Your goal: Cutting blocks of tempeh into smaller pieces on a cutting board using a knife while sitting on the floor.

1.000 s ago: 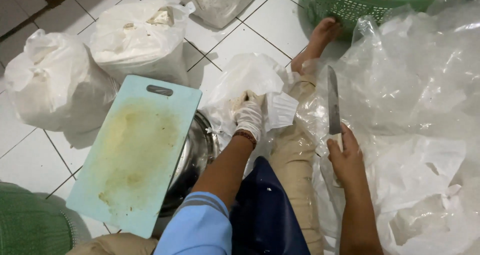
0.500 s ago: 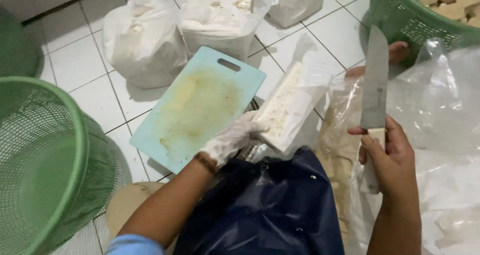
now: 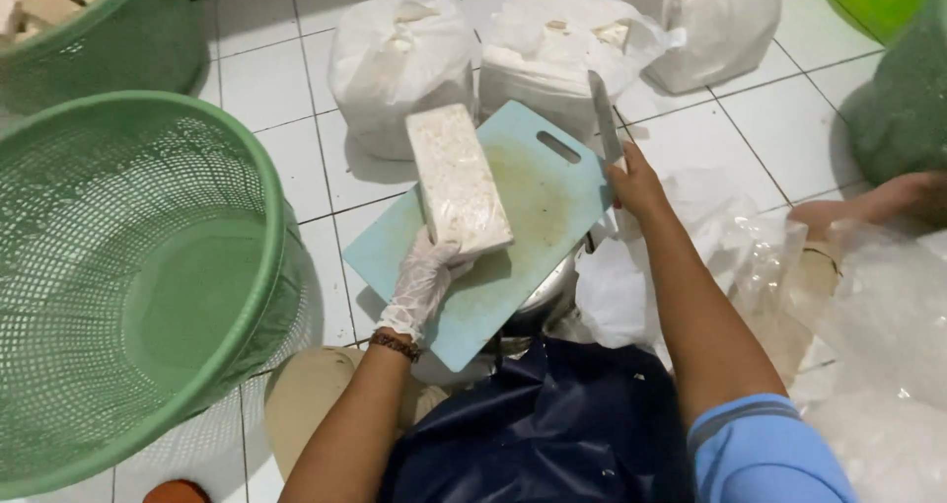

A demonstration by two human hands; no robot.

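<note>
White block on the cutting board, knife at its right edge.
The gloved left hand (image 3: 426, 276) grasps the near end of the white block (image 3: 457, 179) over the cutting board (image 3: 538, 207); the right hand (image 3: 639, 182) is clenched on a knife (image 3: 604, 118).

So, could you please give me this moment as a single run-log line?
left hand: gloved, holds pale block over cutting board | right hand: grips knife, blade up | green basket at left
</note>
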